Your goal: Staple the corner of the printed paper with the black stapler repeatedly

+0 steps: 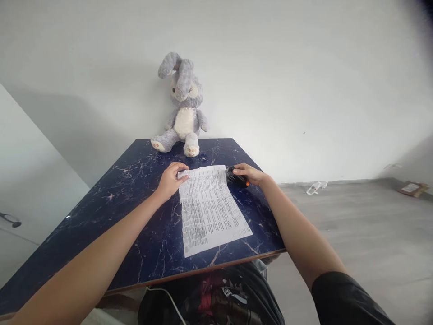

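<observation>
A printed sheet of paper, its left edge uneven, lies on the dark blue marbled table. My left hand pinches the sheet's upper left corner between thumb and fingers. At the upper right edge of the paper, my right hand grips a chunky black tool with an orange end. The front of this tool meets the paper's edge; its exact kind is too small to make out. Whether the paper sits inside the tool, I cannot tell.
A grey plush rabbit sits at the table's far end against the wall. The table has its near edge by my lap. On the floor to the right are a clear plastic bottle and a brown package. A white cable hangs below.
</observation>
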Action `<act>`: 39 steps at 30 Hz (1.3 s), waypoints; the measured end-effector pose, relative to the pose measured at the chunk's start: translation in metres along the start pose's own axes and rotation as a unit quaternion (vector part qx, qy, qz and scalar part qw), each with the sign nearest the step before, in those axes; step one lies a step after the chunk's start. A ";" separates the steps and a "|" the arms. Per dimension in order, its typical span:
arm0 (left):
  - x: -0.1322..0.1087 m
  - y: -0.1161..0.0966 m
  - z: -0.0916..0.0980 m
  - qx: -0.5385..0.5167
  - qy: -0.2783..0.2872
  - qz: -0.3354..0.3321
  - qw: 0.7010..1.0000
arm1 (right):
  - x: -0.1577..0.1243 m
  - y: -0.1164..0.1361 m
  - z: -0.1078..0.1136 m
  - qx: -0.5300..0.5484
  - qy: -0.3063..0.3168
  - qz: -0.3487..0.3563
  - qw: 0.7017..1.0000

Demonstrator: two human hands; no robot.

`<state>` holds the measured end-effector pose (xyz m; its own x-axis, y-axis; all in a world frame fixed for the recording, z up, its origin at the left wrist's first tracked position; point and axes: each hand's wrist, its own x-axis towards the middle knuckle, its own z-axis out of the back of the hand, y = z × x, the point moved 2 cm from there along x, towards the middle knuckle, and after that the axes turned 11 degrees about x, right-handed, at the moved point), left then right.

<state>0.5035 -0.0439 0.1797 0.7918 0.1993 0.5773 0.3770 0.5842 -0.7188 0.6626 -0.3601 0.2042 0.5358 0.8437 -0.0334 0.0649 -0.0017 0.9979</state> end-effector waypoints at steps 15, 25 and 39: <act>-0.007 0.001 -0.006 -0.198 0.086 0.202 0.955 | -0.004 0.016 -0.013 0.025 -0.032 0.064 0.997; -0.005 -0.016 -0.004 -0.180 0.046 0.108 0.977 | -0.010 0.029 -0.012 -0.007 -0.056 0.081 0.995; -0.003 -0.021 -0.001 -0.188 0.021 0.108 0.976 | -0.009 0.024 -0.015 -0.090 0.055 0.058 0.993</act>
<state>0.4931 -0.0576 0.1927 0.8884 0.2478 0.3865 0.3434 0.2001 -0.9176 0.6472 -0.3595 0.2289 0.4353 0.8968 0.0793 -0.1481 -0.0156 0.9889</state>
